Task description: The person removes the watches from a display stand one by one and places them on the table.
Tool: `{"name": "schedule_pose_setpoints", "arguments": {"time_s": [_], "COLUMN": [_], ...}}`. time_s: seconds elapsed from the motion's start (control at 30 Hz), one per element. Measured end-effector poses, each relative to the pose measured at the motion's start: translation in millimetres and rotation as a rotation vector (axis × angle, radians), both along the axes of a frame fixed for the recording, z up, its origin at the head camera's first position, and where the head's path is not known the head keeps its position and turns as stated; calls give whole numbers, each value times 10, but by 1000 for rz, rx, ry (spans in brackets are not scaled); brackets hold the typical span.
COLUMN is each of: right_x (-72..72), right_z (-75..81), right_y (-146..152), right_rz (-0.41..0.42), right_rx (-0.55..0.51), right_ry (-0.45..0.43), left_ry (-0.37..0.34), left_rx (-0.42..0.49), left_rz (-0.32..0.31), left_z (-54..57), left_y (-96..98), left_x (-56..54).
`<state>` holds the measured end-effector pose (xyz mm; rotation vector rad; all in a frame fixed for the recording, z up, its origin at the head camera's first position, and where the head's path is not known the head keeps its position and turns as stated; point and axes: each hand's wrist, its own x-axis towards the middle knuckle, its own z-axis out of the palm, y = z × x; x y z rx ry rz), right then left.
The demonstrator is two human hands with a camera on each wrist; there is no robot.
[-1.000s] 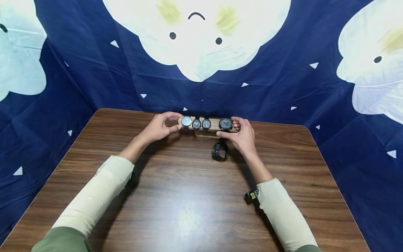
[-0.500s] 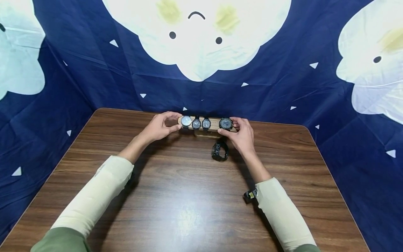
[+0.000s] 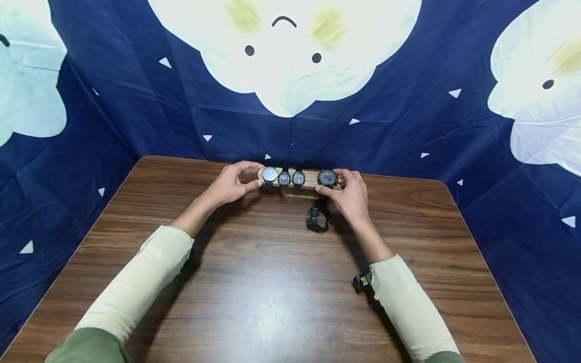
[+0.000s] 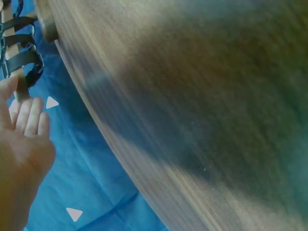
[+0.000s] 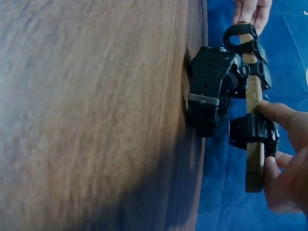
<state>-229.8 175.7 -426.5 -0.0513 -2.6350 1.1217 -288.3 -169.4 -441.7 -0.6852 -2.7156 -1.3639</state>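
Observation:
A wooden watch stand with a long bar stands near the table's far edge. My left hand pinches the bar's left end between thumb and fingers. Strapped round the bar are a round, pale-faced watch, two squarish black watches side by side, and a chunky black watch towards the right end. My right hand grips that chunky watch, thumb on its left and fingers on its right, as the right wrist view shows. In front of the stand, a second chunky black watch rests on the table, its strap closed.
The brown wood-grain table ends just behind the stand, where a dark blue cloth with white clouds hangs. A small black device sits at the right sleeve's cuff.
The chunky watch on the bar has shifted slightly to the right along with my right hand, widening the bare wood beside it. My left hand stays on the bar's end.

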Motion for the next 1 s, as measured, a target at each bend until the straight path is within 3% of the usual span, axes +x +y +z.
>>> {"name": "schedule_pose_setpoints", "arguments": {"time_s": [0.17, 0.33, 0.6, 1.0], "right_x": [24, 22, 16, 20], "right_z": [15, 62, 121, 81], "right_y": [-18, -33, -6, 96], "right_rz": [-6, 3, 20, 20], "right_rx": [59, 92, 89, 30], "right_ry": [22, -12, -63, -31], "left_ry": [8, 14, 14, 12], "left_rx": [-13, -25, -27, -26], "left_rz": [-10, -5, -1, 3], "left_z": [22, 31, 31, 34], "left_y": [10, 7, -1, 4], "left_x": [-1, 6, 22, 13]}}
